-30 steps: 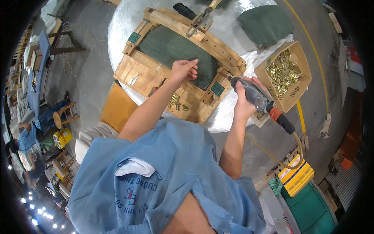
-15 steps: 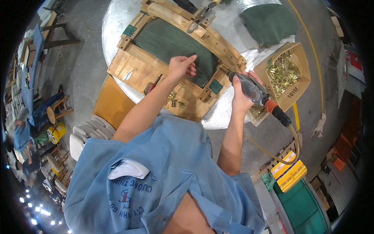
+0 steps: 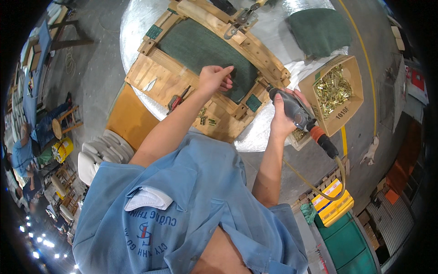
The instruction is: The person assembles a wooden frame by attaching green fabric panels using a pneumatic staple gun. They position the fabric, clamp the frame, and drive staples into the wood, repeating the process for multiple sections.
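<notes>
Gripping a drill (image 3: 297, 109) in the right hand (image 3: 281, 122), wrapped firmly round its body, pointed near a corner of the wooden frame (image 3: 260, 55). Past brass fittings (image 3: 212, 122) on a board (image 3: 162, 80), holding the left hand (image 3: 213, 81) half curled over the green panel (image 3: 196, 43) inside that frame (cannot tell whether pinching anything). Farther right, see a cardboard box (image 3: 350, 108) of more fittings; beyond, a green pad (image 3: 319, 32).

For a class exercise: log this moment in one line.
left hand: at green panel | right hand: holding power tool | nearby: box of gold-coloured pieces
</notes>
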### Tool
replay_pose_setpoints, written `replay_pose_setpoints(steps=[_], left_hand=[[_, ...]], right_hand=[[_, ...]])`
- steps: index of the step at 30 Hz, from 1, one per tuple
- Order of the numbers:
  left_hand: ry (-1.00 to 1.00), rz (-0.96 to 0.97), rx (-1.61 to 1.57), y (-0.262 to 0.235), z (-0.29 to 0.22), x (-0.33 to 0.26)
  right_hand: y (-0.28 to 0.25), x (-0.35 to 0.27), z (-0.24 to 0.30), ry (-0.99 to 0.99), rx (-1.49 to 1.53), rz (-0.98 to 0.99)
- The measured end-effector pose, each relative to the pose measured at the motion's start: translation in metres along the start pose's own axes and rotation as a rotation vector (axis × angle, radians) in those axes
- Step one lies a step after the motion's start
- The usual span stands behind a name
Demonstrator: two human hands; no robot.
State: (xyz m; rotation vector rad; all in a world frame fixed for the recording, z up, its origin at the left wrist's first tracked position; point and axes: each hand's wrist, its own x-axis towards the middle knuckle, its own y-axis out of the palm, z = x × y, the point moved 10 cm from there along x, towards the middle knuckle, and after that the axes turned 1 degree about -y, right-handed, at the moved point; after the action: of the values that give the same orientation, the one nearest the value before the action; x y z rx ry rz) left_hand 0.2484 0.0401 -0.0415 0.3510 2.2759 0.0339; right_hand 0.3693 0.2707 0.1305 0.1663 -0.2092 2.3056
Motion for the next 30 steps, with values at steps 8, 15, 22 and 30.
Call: replay_pose_setpoints(steps=[8,15,22,30], left_hand=[[-0.016,0.015,-0.003,0.003,0.010,-0.002],[0.022,0.162,-0.048,0.007,0.003,0.004],[-0.082,0.426,-0.416,-0.021,0.018,-0.061],[-0.167,0.634,-0.619,-0.044,-0.005,-0.112]], right_hand=[[0.037,0.005,-0.006,-0.026,-0.221,0.166],[0.030,0.004,0.006,-0.004,0.012,0.153],[-0.054,-0.119,0.055,0.185,0.355,-0.260],[0.014,-0.174,0.099,0.191,0.343,-0.304]])
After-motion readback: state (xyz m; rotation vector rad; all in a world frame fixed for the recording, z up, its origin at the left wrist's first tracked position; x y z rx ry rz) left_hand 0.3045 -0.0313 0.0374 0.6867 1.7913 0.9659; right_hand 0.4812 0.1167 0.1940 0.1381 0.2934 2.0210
